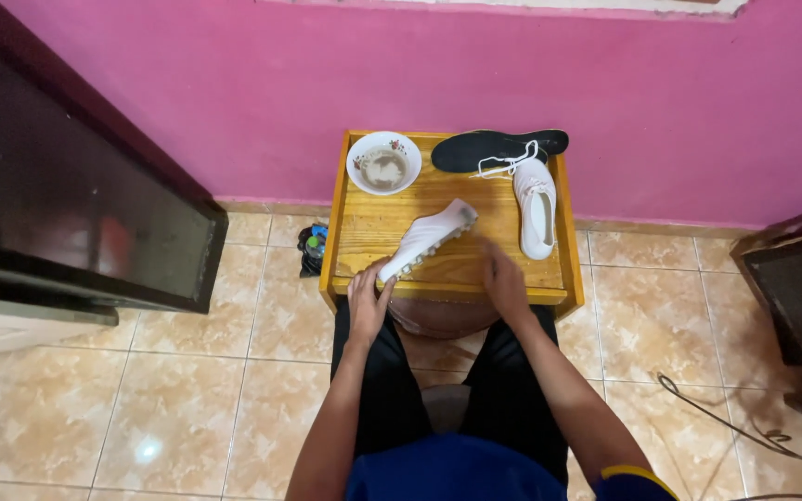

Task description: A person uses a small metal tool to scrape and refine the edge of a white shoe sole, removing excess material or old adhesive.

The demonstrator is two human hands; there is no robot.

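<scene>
Dark trousers nearest camera | left hand (367, 301) gripped pale cleated shoe (427, 239), tilted over desk (378, 227) front | right hand (505, 283) blurred beside it, grip unclear | second shoe (536, 206), black insole (498, 147), bowl (383, 162) behind | risk: one-handed hold might let shoe slip off edge.

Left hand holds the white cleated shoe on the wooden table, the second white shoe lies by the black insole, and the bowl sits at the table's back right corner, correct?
Not quite: the head view shows the bowl at the back left corner of the wooden table. The rest stands.
</scene>
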